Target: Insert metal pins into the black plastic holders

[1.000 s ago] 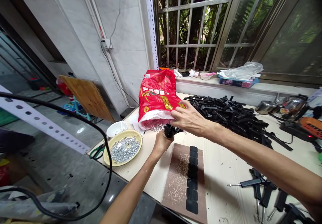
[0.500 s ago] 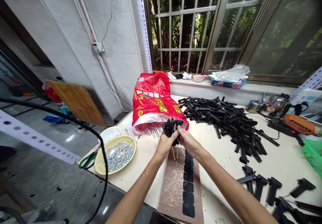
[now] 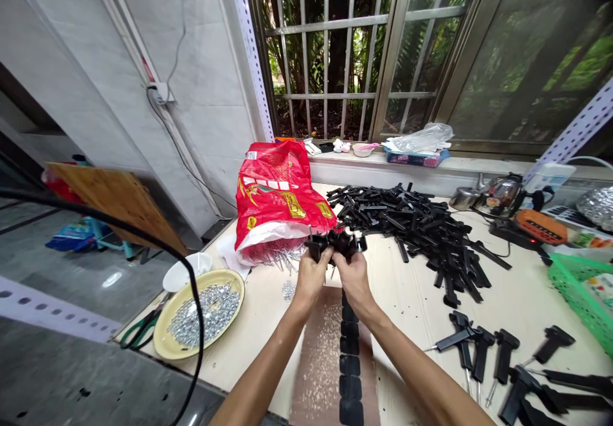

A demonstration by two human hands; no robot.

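Observation:
My left hand (image 3: 312, 276) and my right hand (image 3: 351, 275) are closed side by side around a bunch of black plastic handle parts (image 3: 336, 243), held just above the table in front of a red bag (image 3: 275, 196). Thin metal pins (image 3: 283, 258) spill from the bag's open mouth right behind my hands. Under my wrists lies a brown mat (image 3: 318, 362) with a row of black pads (image 3: 349, 365).
A big pile of black plastic pieces (image 3: 421, 228) lies at the back centre. A yellow dish of small metal parts (image 3: 204, 311), a white bowl (image 3: 184, 274) and scissors (image 3: 141, 333) sit left. Assembled black handles (image 3: 502, 362) lie right, near a green basket (image 3: 582, 289). A black cable (image 3: 191, 285) hangs left.
My right hand drew back from the red bag and joined my left hand on the bunch of black parts. The view has swung to the right.

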